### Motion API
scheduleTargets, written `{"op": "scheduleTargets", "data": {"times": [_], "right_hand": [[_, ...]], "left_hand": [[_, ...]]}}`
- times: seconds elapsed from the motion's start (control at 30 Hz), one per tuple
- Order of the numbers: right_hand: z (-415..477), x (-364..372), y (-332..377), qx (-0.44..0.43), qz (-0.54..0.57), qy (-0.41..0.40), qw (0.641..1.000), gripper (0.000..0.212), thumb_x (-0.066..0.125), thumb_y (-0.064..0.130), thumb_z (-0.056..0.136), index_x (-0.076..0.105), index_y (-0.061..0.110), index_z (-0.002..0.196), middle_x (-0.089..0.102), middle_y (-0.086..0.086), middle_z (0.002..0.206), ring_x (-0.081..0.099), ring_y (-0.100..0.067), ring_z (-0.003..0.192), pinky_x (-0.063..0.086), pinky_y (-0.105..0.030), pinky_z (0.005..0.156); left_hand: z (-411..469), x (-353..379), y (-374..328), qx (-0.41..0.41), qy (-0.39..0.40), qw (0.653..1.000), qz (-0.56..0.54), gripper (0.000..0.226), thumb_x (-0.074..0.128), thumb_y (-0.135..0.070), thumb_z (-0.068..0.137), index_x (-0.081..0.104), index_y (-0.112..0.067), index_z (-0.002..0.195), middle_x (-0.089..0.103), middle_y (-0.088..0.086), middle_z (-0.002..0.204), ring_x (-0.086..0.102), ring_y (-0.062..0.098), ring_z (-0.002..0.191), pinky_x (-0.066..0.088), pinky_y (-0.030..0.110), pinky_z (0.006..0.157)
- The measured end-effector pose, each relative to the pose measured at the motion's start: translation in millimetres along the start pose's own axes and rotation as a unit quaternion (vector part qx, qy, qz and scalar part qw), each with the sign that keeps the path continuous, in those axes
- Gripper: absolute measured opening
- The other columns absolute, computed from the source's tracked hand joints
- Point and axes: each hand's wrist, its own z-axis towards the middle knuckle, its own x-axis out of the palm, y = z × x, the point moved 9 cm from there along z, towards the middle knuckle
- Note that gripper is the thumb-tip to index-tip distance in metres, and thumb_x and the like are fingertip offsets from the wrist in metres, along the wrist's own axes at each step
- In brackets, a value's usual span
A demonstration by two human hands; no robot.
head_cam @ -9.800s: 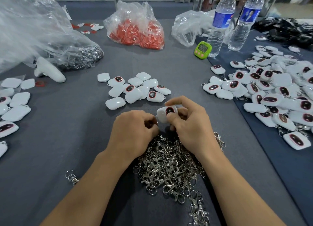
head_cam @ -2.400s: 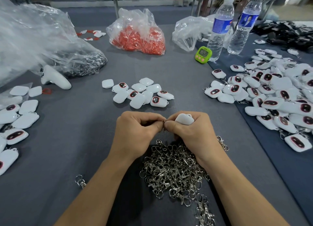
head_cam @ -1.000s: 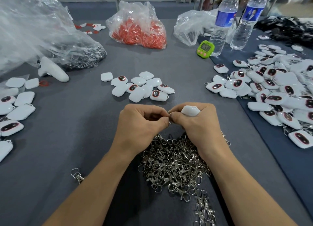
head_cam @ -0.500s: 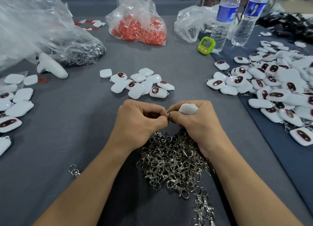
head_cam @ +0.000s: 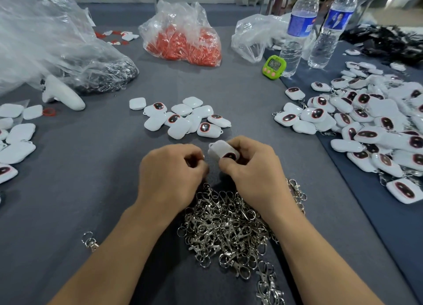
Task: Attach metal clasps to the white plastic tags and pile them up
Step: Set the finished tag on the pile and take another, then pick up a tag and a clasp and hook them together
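My right hand (head_cam: 254, 172) is shut on a white plastic tag (head_cam: 220, 149), tilted so that part of its dark oval face shows near my thumb. My left hand (head_cam: 174, 174) is just to its left, fingers pinched shut on a small metal clasp that they almost wholly hide. A narrow gap separates the two hands. A heap of loose metal clasps (head_cam: 224, 227) lies under my wrists. A small cluster of white tags (head_cam: 183, 119) sits just beyond my hands. A big pile of tags with clasps (head_cam: 366, 126) covers the right side.
More white tags (head_cam: 16, 144) lie at the left edge, and one stray clasp (head_cam: 90, 241) at the lower left. Farther back are a white controller (head_cam: 61, 93), a large clear bag (head_cam: 45, 41), a bag of orange parts (head_cam: 183, 41), a green timer (head_cam: 274, 67) and two water bottles (head_cam: 297, 30).
My hands were pinched together at the tag's loop; now they have drawn slightly apart. The right hand has turned the tag so its dark face shows.
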Motion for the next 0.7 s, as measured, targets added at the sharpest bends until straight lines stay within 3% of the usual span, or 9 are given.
{"op": "scheduleTargets", "data": {"times": [0.07,0.13,0.23,0.43,0.7], "right_hand": [[1,0,0,-0.005,0.005,-0.005,1.0,0.016,0.07,0.018,0.091,0.071,0.032,0.097,0.071,0.007,0.076,0.061,-0.01,0.066,0.054,-0.036,0.063],[1,-5,-1,-0.009,0.012,-0.019,1.0,0.022,0.068,0.02,0.095,0.065,0.04,0.103,0.069,0.005,0.076,0.057,-0.007,0.061,0.05,-0.03,0.057],[3,-9,1,-0.01,-0.001,-0.023,1.0,0.026,0.067,0.021,0.095,0.055,0.044,0.096,0.066,-0.002,0.072,0.057,-0.019,0.058,0.048,-0.034,0.053],[4,-6,2,-0.017,-0.029,-0.006,0.999,0.016,0.068,0.019,0.096,0.07,0.035,0.094,0.069,-0.004,0.076,0.051,-0.011,0.061,0.046,-0.031,0.059],[3,-8,4,-0.021,-0.053,0.0,0.998,0.018,0.068,0.017,0.094,0.074,0.034,0.093,0.062,0.006,0.063,0.049,-0.004,0.056,0.037,-0.012,0.052]], "left_hand": [[0,7,-1,0.01,0.035,0.999,-0.034,0.009,0.081,-0.03,0.074,0.077,-0.032,0.083,0.074,-0.015,0.081,0.065,0.012,0.08,0.054,0.036,0.079],[2,10,0,0.014,0.055,0.997,-0.05,0.013,0.082,-0.028,0.075,0.078,-0.032,0.086,0.074,-0.016,0.086,0.064,0.009,0.085,0.053,0.035,0.084],[3,17,-3,0.034,0.083,0.995,-0.048,0.014,0.083,-0.025,0.075,0.079,-0.03,0.088,0.072,-0.014,0.085,0.062,0.011,0.084,0.051,0.035,0.082],[3,22,0,0.043,0.109,0.991,-0.063,0.013,0.081,-0.022,0.076,0.079,-0.031,0.086,0.07,-0.013,0.082,0.059,0.006,0.079,0.044,0.025,0.075],[3,22,-2,0.066,0.095,0.992,-0.044,0.013,0.081,-0.024,0.078,0.081,-0.028,0.09,0.069,-0.009,0.083,0.059,0.015,0.085,0.048,0.038,0.078]]}}
